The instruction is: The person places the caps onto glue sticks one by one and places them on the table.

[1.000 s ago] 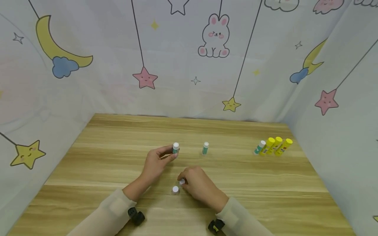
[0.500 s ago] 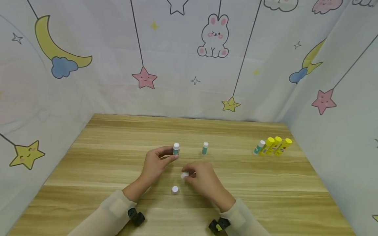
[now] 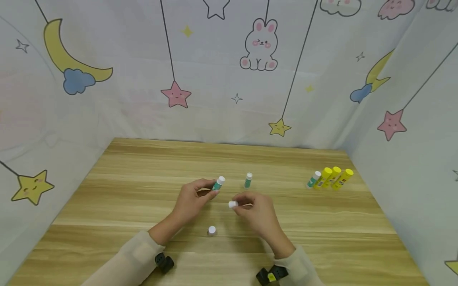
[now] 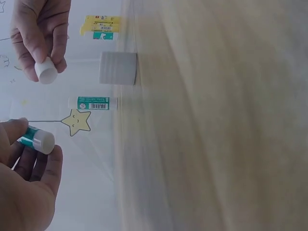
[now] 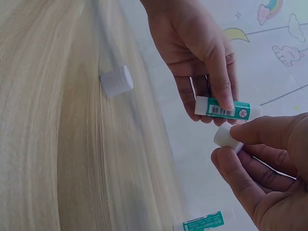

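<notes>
My left hand [image 3: 193, 198] grips a green-and-white glue stick [image 3: 218, 183] between thumb and fingers, its white end tilted up to the right. Across from it, my right hand [image 3: 259, 212] pinches a small white cap [image 3: 233, 204] above the table. In the right wrist view the pinched cap [image 5: 227, 137] is close to the held glue stick [image 5: 224, 109]; whether they touch I cannot tell. A second white cap [image 3: 212, 230] stands on the table nearer me. Another green glue stick [image 3: 248, 181] stands upright beyond my right hand.
At the table's right stand a green glue stick [image 3: 313, 180] and several yellow glue sticks [image 3: 336, 178] in a row. A printed white curtain [image 3: 214, 119] closes off the back and sides of the wooden table [image 3: 143, 163].
My right hand has lifted the white cap from beside the other cap and carried it up and to the right. The glue stick in my left hand has tipped from upright toward the right.
</notes>
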Demonstrator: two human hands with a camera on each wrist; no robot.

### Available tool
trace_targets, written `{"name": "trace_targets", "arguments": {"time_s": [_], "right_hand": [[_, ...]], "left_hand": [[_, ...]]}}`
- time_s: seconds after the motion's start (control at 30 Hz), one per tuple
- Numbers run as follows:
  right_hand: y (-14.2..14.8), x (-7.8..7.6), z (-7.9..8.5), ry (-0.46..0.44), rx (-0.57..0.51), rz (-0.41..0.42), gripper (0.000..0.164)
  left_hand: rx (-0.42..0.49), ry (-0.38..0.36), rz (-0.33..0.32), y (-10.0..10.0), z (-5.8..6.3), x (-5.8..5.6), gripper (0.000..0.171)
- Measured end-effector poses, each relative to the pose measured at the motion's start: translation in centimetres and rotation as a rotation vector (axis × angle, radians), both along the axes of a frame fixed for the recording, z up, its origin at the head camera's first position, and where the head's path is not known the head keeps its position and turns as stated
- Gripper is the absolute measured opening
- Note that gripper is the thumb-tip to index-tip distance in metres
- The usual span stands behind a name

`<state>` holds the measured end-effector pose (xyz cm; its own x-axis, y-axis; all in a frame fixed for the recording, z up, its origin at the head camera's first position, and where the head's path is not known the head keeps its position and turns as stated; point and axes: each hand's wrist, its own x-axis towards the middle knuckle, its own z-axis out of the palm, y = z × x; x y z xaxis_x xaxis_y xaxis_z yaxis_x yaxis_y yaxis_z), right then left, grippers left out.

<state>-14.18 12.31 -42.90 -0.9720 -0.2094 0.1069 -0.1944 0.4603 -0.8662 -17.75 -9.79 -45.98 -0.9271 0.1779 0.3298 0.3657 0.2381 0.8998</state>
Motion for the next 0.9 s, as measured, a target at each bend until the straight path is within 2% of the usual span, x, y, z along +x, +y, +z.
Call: {"name": "trace_targets", "arguments": {"time_s": [0.2,0.47,0.77,0.9], "right_hand": [[0.5,-0.1,-0.1,-0.009,-0.113,-0.063,0.017],[1.3,-0.4,-0.5,-0.011,-0.227,-0.123,0.017],[1.9,-0.4,-0.6,-0.016,-0.268,-0.160,0.019],[2.0,-0.4,-0.6,-0.019,-0.294,-0.172,0.020]], "left_hand": [[-0.161,0.130,-0.024,0.2,0.3,0.1,0.028],[-0.351,0.333,-0.012,0.0,0.6,0.1,0.035],[-0.475,0.505,-0.011,0.0,1.2,0.3,0.034],[-0.502,0.562,-0.001,0.1,1.5,0.4,0.031]]}}
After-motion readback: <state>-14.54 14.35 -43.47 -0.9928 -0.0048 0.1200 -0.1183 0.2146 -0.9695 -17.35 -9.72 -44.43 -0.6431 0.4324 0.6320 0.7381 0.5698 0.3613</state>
